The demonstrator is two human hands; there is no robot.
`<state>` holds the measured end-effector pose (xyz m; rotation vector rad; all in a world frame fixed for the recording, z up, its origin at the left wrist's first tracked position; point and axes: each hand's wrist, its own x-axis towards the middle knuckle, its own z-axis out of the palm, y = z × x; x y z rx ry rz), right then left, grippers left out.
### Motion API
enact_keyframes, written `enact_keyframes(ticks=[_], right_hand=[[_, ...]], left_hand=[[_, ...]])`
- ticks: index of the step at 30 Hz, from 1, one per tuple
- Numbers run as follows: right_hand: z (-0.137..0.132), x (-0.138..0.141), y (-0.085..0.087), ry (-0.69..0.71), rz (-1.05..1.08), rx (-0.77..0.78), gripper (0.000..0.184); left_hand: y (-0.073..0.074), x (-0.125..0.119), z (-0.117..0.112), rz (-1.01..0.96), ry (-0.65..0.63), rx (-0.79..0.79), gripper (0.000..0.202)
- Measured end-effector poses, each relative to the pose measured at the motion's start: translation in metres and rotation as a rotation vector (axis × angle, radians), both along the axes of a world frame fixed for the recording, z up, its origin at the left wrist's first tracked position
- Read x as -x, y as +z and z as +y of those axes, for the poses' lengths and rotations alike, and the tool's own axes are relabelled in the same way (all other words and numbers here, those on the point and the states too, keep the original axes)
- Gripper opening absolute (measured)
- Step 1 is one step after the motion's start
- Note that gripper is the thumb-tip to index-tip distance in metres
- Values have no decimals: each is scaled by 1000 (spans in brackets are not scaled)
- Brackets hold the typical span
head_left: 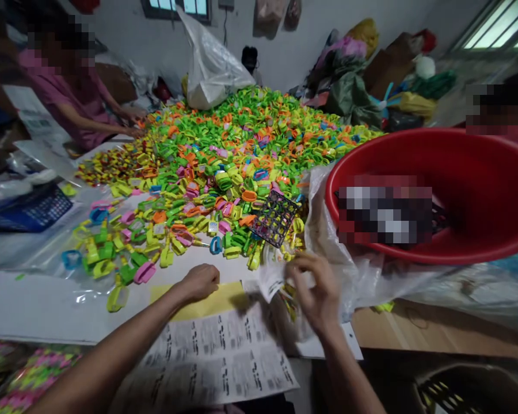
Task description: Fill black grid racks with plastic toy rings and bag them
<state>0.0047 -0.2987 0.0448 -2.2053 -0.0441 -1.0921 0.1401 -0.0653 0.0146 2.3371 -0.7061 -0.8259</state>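
Below the heaped plastic pieces (207, 172), the left hand (200, 283) rests curled on yellow paper (211, 302); the right hand (313, 287) pinches a white slip (270, 282).

Table (34, 305) carries most of it. Heap of plastic clips (207, 172) in the middle, 1 grid-shaped plastic frame (275, 217) lying on its near side. Label sheets (216, 362) in front of the heap, at the table's near edge. Round basin (431, 155) right of the heap, sitting on a plastic bag (328, 230); blurred contents inside. Large plastic sack (211, 63) behind the heap, at its far edge. Stuffed bags (349, 86) back right, behind the basin. Co-worker (64, 98) at far left, beside the heap. Keypad device (30, 210) on the table, left of the heap.
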Motion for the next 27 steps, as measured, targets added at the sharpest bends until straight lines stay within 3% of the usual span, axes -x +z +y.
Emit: enact_keyframes(ticks=[2, 5, 8, 11, 14, 18, 21, 23, 24, 27], right_hand=[[-22, -23, 6, -142, 53, -283, 12], [-39, -67, -8, -151, 178, -550, 25], [-40, -105, -30, -175, 252, -629, 28], [-38, -129, -48, -242, 353, -621, 30], [-40, -140, -57, -265, 408, -606, 30], [-46, -137, -51, -280, 446, -560, 32], [-42, -122, -38, -351, 369, -408, 49], [-33, -110, -33, -373, 275, -403, 62], [-28, -104, -32, -314, 269, -473, 62], [-22, -86, -32, 54, 378, -807, 47]], left_hand=[[9, -14, -10, -91, 13, 6, 13], [25, -42, -45, -158, 141, 143, 51], [33, -68, -91, -113, 338, 300, 75], [28, -83, -127, -60, 382, 341, 68], [19, -91, -144, 13, 383, 387, 54], [19, -94, -144, 139, 372, 423, 31], [27, -82, -132, 225, 369, 476, 36], [31, -67, -118, 264, 368, 569, 44], [32, -58, -109, 283, 369, 628, 48], [33, -32, -72, 312, 362, 693, 57]])
